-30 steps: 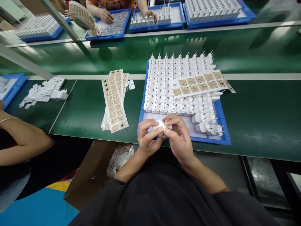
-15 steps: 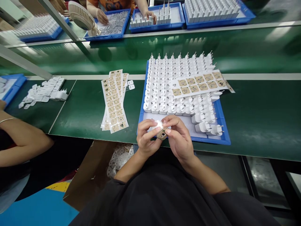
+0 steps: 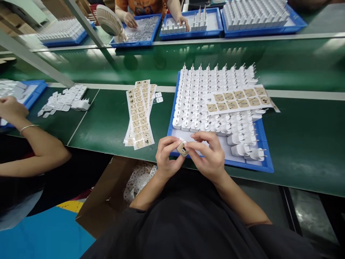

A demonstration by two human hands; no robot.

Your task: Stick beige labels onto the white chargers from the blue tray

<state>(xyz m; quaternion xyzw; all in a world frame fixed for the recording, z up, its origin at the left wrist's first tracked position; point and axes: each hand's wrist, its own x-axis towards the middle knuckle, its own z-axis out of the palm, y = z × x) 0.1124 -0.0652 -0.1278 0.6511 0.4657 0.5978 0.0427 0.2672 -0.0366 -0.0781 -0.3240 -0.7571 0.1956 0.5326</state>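
The left hand [image 3: 167, 159] holds a white piece [image 3: 181, 147], and the right hand [image 3: 210, 156] touches its tan face [image 3: 180, 149]. Beyond them, a sticker sheet [image 3: 238, 99] lies over white plugs [image 3: 196, 104] in a blue tray [image 3: 266, 166].

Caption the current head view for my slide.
Left hand holds a tan-faced white piece, right hand touching it, beside a blue tray.

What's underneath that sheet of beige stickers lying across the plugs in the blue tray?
White plugs in the blue tray show around the sticker sheet, and what looks like another sheet pokes out at its right end. Anything directly beneath is covered.
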